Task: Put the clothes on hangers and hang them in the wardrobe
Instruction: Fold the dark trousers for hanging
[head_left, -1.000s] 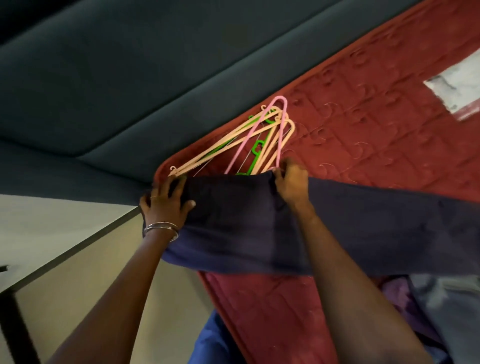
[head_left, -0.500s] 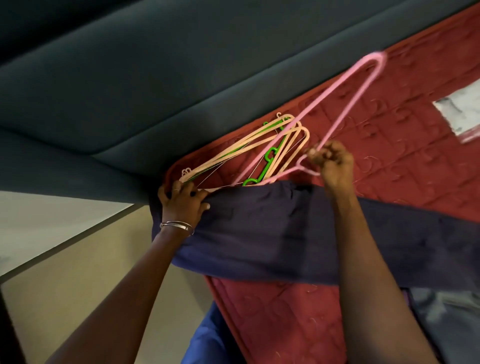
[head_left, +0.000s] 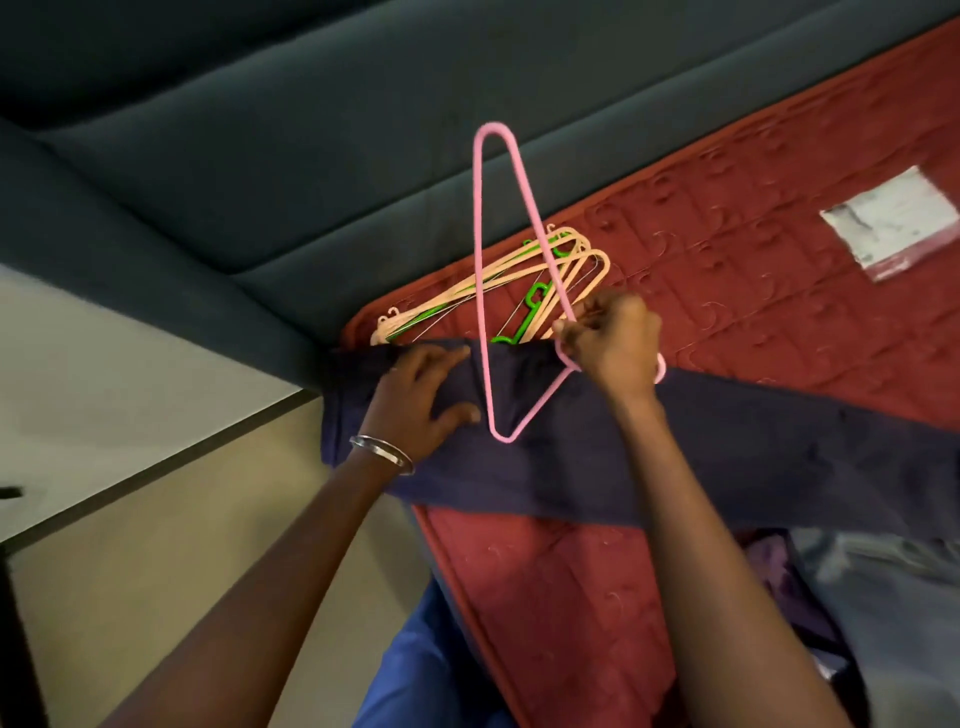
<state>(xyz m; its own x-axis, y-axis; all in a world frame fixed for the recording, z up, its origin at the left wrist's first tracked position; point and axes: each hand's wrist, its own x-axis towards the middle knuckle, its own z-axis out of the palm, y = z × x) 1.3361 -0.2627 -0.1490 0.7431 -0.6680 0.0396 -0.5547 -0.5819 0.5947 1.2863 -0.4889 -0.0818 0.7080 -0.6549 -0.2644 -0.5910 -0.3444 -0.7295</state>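
- So the right hand (head_left: 615, 343) is pinching a pink hanger (head_left: 482, 291) near its hook end, fingers curled tight around the thin plastic.
- That hanger is tipped up on end: one long corner points away toward the grey headboard (head_left: 322, 156), the other corner sits down on the dark navy garment (head_left: 727, 457).
- Meanwhile the left hand (head_left: 423, 395) lies flat on the same garment, fingers spread and relaxed, thumb just beside the hanger's lower corner. It isn't grabbing anything, just pressing the cloth down. A silver bangle (head_left: 382, 453) sits on that wrist.
- The navy garment is folded into a long band and stretched across the red quilted mattress (head_left: 727, 291), running from the bed's corner off to the right.
- Just behind it, a pile of peach and green hangers (head_left: 545, 291) lies on the mattress near the headboard, all tangled together, partly tucked under the garment's far edge.
- Farther right on the mattress there's a white label patch (head_left: 893, 218).
- More clothes (head_left: 857, 597), greyish and purple, are bunched at the lower right, and some blue fabric (head_left: 415, 665) shows at the bottom.
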